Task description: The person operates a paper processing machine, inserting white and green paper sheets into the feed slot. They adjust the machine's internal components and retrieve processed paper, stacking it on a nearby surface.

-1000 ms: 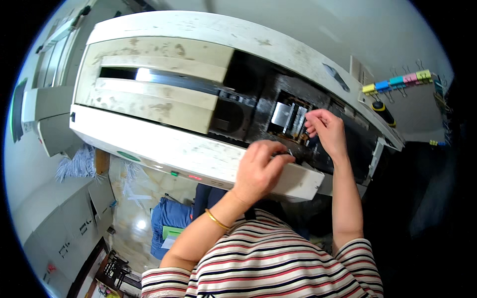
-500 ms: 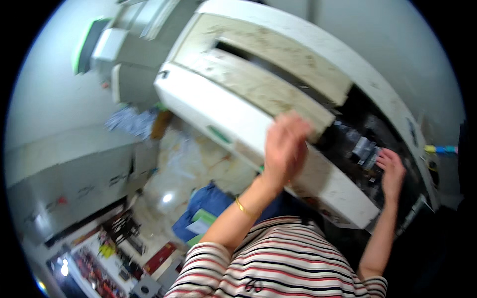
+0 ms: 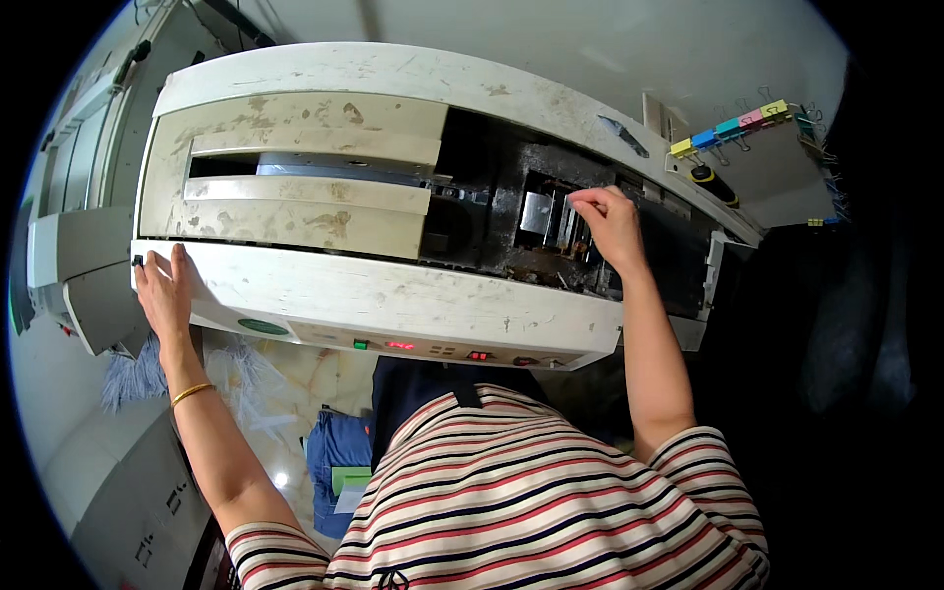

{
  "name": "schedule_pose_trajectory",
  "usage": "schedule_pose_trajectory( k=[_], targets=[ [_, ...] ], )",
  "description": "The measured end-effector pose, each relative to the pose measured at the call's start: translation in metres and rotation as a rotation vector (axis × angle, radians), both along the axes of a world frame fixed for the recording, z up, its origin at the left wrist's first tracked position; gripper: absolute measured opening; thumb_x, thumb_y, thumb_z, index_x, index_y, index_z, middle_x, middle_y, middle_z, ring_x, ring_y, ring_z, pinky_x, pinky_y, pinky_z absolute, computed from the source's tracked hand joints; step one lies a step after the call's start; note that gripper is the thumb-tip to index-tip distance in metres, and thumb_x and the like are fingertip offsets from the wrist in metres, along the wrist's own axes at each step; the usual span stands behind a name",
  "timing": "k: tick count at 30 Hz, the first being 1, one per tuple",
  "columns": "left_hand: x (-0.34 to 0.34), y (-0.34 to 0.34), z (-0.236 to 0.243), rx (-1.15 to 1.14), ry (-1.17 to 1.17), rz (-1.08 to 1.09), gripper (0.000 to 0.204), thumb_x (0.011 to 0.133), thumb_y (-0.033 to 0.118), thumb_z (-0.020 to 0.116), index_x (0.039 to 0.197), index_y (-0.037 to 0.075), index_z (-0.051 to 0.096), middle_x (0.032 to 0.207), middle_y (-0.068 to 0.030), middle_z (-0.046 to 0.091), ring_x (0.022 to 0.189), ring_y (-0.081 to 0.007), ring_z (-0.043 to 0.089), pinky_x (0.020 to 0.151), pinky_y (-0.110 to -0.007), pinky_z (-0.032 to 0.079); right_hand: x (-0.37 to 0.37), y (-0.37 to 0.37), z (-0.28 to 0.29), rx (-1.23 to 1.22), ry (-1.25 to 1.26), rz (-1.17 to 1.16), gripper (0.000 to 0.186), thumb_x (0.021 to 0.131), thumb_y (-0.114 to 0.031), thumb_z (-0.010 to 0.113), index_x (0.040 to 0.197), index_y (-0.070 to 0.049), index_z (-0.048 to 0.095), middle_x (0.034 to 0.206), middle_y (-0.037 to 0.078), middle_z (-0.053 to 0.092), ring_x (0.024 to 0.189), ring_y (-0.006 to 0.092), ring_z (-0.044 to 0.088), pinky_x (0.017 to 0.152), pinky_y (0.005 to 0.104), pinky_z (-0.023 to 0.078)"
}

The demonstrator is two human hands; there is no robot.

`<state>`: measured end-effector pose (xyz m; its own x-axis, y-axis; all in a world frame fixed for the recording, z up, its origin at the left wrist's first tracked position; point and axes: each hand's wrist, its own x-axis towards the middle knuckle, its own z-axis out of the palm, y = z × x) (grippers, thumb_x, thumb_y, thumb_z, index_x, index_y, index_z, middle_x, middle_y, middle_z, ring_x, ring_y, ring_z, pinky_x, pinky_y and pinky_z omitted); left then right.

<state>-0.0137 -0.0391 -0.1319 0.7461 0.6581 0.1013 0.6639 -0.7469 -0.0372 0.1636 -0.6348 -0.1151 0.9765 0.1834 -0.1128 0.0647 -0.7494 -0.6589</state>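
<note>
Left hand (image 3: 167,300) had shifted to the near-left corner of the white machine (image 3: 393,295) before the person, fingers partly spread near a black knob (image 3: 138,261), grip unclear. Right hand (image 3: 612,228) hovered nearly pinched over the metal plate (image 3: 536,211), hold uncertain. Coloured clips (image 3: 728,130) lined up beyond.

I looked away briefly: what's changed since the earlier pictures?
The left hand has moved left along the white machine to its front left corner, fingers by a small black piece; whether it grips that is unclear. The right hand stayed by the metal parts toward the right.
</note>
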Motion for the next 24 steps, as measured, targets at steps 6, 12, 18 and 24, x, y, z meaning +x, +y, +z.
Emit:
schedule_pose_trajectory(
  k=[6,12,18,24],
  targets=[
    [0.012,-0.012,0.027,-0.025,0.156,0.114,0.071,0.085,0.065,0.055,0.129,0.010,0.056,0.131,-0.0122,0.058,0.119,-0.0371,0.051,0.100,-0.043,0.041,-0.001,0.012,-0.008,0.067,0.126,-0.024,0.027,0.087,0.001,0.059,0.112,-0.005,0.067,0.097,0.014,0.070,0.091,0.0207,0.068,0.080,0.0299,0.053],
    [0.019,-0.013,0.049,-0.121,0.171,0.176,0.063,0.081,0.064,0.061,0.122,0.016,0.063,0.101,-0.0098,0.070,0.107,-0.0332,0.061,0.091,-0.043,0.047,0.002,0.010,-0.018,0.115,0.147,-0.119,0.025,0.089,0.002,0.054,0.112,0.001,0.065,0.100,0.016,0.071,0.088,0.0200,0.070,0.079,0.0304,0.055],
    [0.007,0.010,0.044,-0.215,0.070,0.110,0.058,0.081,0.058,0.064,0.119,0.014,0.066,0.089,-0.0121,0.071,0.092,-0.0310,0.068,0.081,-0.040,0.051,-0.002,0.005,-0.027,0.235,0.125,-0.193,0.023,0.089,0.000,0.056,0.110,0.001,0.066,0.099,0.015,0.072,0.087,0.0190,0.071,0.076,0.0290,0.056],
    [0.003,0.041,0.030,-0.319,0.044,-0.025,0.056,0.085,0.049,0.066,0.119,0.005,0.066,0.084,-0.0090,0.068,0.078,-0.0159,0.062,0.074,-0.030,0.049,-0.011,-0.003,-0.033,0.302,0.108,-0.251,0.016,0.087,-0.002,0.063,0.102,0.001,0.068,0.088,0.011,0.072,0.079,0.0151,0.070,0.067,0.0267,0.056]
  ],
)
